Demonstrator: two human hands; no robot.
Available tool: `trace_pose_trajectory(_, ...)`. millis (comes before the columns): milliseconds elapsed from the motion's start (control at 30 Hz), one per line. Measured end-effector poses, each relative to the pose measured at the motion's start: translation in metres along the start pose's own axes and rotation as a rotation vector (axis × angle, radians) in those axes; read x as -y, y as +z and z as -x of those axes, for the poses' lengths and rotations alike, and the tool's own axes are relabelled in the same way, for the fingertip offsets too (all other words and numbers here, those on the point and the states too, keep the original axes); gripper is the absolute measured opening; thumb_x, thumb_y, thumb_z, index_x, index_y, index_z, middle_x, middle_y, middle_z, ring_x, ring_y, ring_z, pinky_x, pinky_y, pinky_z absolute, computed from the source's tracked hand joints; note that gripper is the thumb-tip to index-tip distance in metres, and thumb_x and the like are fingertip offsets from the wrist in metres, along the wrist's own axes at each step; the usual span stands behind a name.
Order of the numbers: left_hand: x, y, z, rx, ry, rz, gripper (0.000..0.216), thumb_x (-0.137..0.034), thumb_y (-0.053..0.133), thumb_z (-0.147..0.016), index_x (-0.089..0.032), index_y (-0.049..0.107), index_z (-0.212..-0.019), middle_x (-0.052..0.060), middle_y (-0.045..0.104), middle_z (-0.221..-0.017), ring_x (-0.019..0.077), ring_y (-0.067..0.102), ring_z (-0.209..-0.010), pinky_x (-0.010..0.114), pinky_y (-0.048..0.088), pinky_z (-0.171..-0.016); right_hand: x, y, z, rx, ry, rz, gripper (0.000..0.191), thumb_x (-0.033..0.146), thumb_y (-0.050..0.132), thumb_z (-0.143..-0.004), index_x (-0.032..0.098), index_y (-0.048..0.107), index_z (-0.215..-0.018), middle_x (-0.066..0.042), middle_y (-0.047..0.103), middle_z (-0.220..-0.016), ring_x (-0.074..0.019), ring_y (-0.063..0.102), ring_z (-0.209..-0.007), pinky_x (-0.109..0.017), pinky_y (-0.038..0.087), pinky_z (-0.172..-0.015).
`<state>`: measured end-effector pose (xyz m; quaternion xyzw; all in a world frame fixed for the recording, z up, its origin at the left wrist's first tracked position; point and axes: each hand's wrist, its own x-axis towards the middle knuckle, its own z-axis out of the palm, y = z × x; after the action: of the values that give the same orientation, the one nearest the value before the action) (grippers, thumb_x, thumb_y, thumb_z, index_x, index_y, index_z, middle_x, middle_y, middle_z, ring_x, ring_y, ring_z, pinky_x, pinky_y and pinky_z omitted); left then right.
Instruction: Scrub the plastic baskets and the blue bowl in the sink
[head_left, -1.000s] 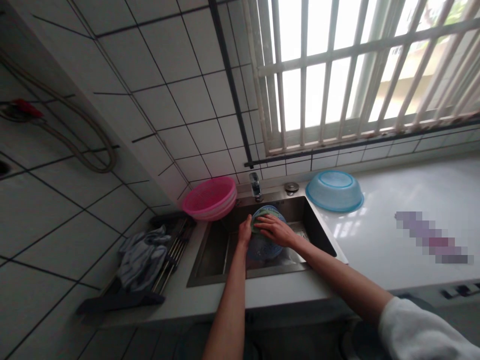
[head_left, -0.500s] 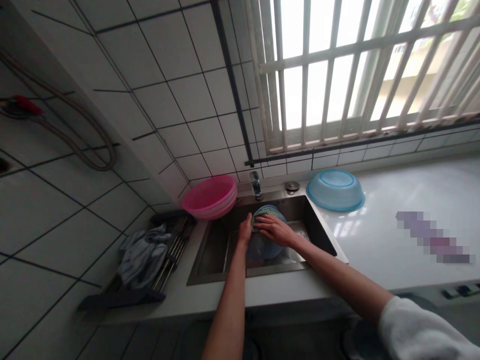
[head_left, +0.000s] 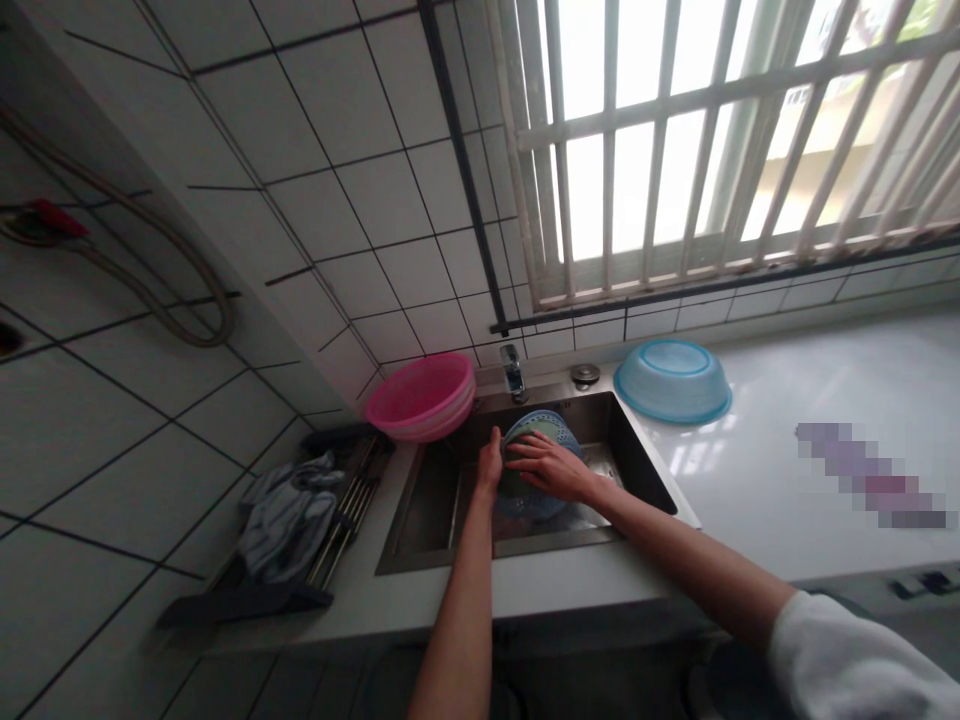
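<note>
Work area: a rectangular stainless-steel sink (head_left: 556,540) set into a white, smooth-topped table (head_left: 750,480). A round blue perforated plastic basket (head_left: 564,432) is inside the sink, tilted, its far rim raised.

Hands: the left hand (head_left: 489,465) appears clamped on the basket's left rim, its fingers partly hidden. The right hand (head_left: 553,470) lies over the basket, fingers extended and slightly spread across a green item (head_left: 517,488); whether it grips that item cannot be told.

Caution: the basket may rotate or slip if the right hand presses off-centre while the left hold is slack. A pink round plastic basin (head_left: 420,397) leans at the sink's rear left corner; a knock could tip it inward. An inverted light-blue plastic basin (head_left: 673,380) sits beside the sink's rear right corner.
</note>
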<state>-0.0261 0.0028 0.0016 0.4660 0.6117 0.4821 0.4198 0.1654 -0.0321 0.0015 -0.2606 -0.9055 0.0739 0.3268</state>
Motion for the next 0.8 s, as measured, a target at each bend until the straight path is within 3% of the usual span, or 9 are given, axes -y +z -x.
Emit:
trace_pose_trajectory(100, 0.002, 0.008, -0.001, 0.051, 0.038, 0.012, 0.082, -0.094, 0.06, -0.066, -0.014, 0.072, -0.072, 0.008, 0.071, -0.074, 0.0221, 0.061, -0.075, 0.032, 0.047, -0.069, -0.015, -0.005, 0.005, -0.061, 0.125, -0.001, 0.043, 0.028, 0.053, -0.104, 0.032, 0.062, -0.146, -0.006, 0.054, -0.157, -0.0279, 0.047, -0.147, -0.056, 0.034, -0.126)
trace_pose_trajectory(200, 0.004, 0.013, -0.002, 0.097, 0.113, 0.01, 0.062, -0.076, 0.068, -0.077, -0.014, 0.074, -0.077, 0.007, 0.073, -0.078, 0.0214, 0.063, -0.077, 0.031, 0.049, -0.075, -0.024, -0.004, 0.009, -0.095, 0.202, 0.001, 0.046, 0.026, 0.053, -0.103, 0.03, 0.06, -0.149, -0.008, 0.053, -0.158, -0.0283, 0.047, -0.148, -0.055, 0.034, -0.126)
trace_pose_trajectory(333, 0.004, 0.005, -0.006, -0.019, 0.205, -0.185, 0.028, -0.038, 0.055, -0.094, -0.019, 0.074, -0.085, 0.008, 0.077, -0.093, 0.0222, 0.068, -0.091, 0.031, 0.05, -0.088, -0.013, 0.009, 0.005, -0.028, 0.106, 0.049, 0.044, 0.025, 0.056, -0.103, 0.028, 0.062, -0.146, -0.01, 0.053, -0.158, -0.0305, 0.044, -0.149, -0.057, 0.033, -0.125)
trace_pose_trajectory(433, 0.004, -0.005, -0.012, -0.094, 0.17, -0.354, 0.029, -0.023, 0.045, -0.093, -0.022, 0.075, -0.097, 0.007, 0.078, -0.105, 0.0221, 0.07, -0.099, 0.031, 0.05, -0.091, 0.003, 0.018, -0.002, 0.043, -0.031, 0.086, 0.04, 0.027, 0.06, -0.102, 0.026, 0.066, -0.141, -0.01, 0.057, -0.154, -0.0298, 0.045, -0.146, -0.056, 0.033, -0.125)
trace_pose_trajectory(533, 0.004, -0.009, -0.017, -0.063, 0.127, -0.412, 0.032, -0.028, 0.045, -0.095, -0.02, 0.076, -0.093, 0.01, 0.079, -0.104, 0.0244, 0.071, -0.097, 0.032, 0.05, -0.088, 0.016, 0.019, -0.008, 0.085, -0.118, 0.098, 0.036, 0.026, 0.06, -0.102, 0.025, 0.069, -0.137, -0.009, 0.065, -0.142, -0.0279, 0.049, -0.141, -0.054, 0.033, -0.125)
trace_pose_trajectory(667, 0.008, -0.007, -0.021, -0.043, 0.106, -0.387, 0.042, -0.045, 0.051, -0.095, -0.017, 0.075, -0.075, 0.012, 0.077, -0.082, 0.0275, 0.071, -0.083, 0.034, 0.049, -0.077, 0.011, 0.012, -0.008, 0.085, -0.144, 0.035, 0.037, 0.026, 0.06, -0.102, 0.027, 0.068, -0.138, -0.008, 0.065, -0.142, -0.0264, 0.052, -0.139, -0.05, 0.037, -0.123)
trace_pose_trajectory(733, 0.009, -0.007, -0.02, -0.053, 0.108, -0.321, 0.043, -0.049, 0.055, -0.092, -0.016, 0.075, -0.072, 0.011, 0.075, -0.076, 0.0273, 0.07, -0.08, 0.033, 0.048, -0.074, -0.003, 0.008, -0.002, 0.037, -0.071, -0.022, 0.04, 0.027, 0.06, -0.102, 0.029, 0.066, -0.142, -0.008, 0.06, -0.15, -0.0265, 0.05, -0.142, -0.049, 0.038, -0.123)
trace_pose_trajectory(800, 0.01, -0.007, -0.019, -0.055, 0.092, -0.234, 0.044, -0.054, 0.061, -0.088, -0.015, 0.075, -0.072, 0.009, 0.073, -0.071, 0.026, 0.068, -0.076, 0.032, 0.047, -0.07, -0.023, 0.008, 0.006, -0.055, 0.098, -0.09, 0.043, 0.03, 0.058, -0.104, 0.028, 0.063, -0.146, -0.01, 0.055, -0.156, -0.0276, 0.049, -0.145, -0.05, 0.04, -0.122)
